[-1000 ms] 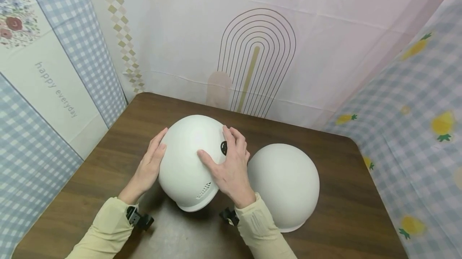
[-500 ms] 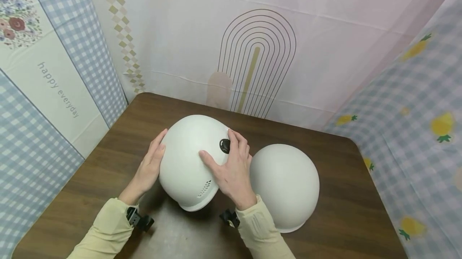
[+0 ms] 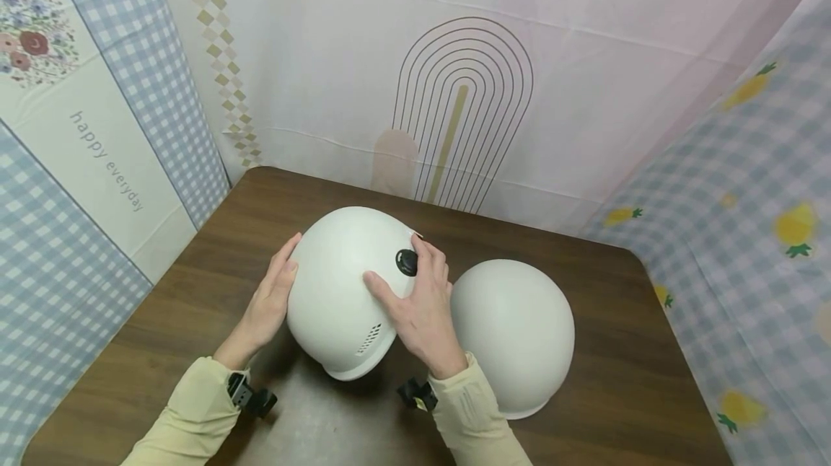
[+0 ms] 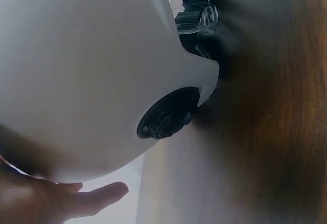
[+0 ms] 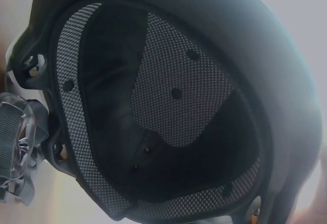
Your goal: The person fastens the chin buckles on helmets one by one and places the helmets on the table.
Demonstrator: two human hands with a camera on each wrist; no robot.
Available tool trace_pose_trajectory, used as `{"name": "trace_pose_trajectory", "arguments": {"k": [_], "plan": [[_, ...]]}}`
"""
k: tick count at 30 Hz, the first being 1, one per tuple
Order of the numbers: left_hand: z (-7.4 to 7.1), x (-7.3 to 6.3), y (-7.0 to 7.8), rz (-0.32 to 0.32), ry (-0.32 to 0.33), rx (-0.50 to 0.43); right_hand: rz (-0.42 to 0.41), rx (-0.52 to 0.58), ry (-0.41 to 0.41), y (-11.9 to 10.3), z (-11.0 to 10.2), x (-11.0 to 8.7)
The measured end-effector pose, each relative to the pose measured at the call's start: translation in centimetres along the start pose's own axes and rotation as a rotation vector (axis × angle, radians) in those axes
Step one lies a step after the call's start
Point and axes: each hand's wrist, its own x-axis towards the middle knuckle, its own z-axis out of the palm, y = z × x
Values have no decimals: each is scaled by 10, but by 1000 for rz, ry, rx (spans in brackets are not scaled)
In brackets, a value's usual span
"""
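A smooth white hard-shell dome helmet [image 3: 340,286] tilts at the lower centre of the head view.
A round black disc [image 3: 406,262] and small slanted slots [image 3: 369,340] mark its right side (black mesh padding [image 5: 168,73] lines the inside). The bare left hand [image 3: 267,300] lies along its left side, fingers nearly straight; the bare right hand [image 3: 420,307] grips it at the right, thumb spread, fingers bent near the disc.

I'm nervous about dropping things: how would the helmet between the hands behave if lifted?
The helmet may be slippery, since its shell looks smooth. It's probably light for its size, being hollow. On its rounded top, it could rock.
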Motion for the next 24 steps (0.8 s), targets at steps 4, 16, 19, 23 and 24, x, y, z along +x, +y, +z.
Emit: {"name": "trace_pose_trajectory", "arguments": {"k": [4, 16, 19, 23, 24], "plan": [[0, 0, 0, -5, 0, -5, 0, -3, 6, 0, 0, 0], [2, -6, 1, -42, -7, -13, -10, 15, 37, -1, -1, -2], [2, -7, 0, -47, -9, -9, 2, 11, 32, -3, -2, -2], [-2, -8, 0, -60, -17, 43, 13, 9, 13, -5, -4, -2], [-3, -9, 1, -60, -19, 57, 11, 6, 7, -5, -4, -2]]}}
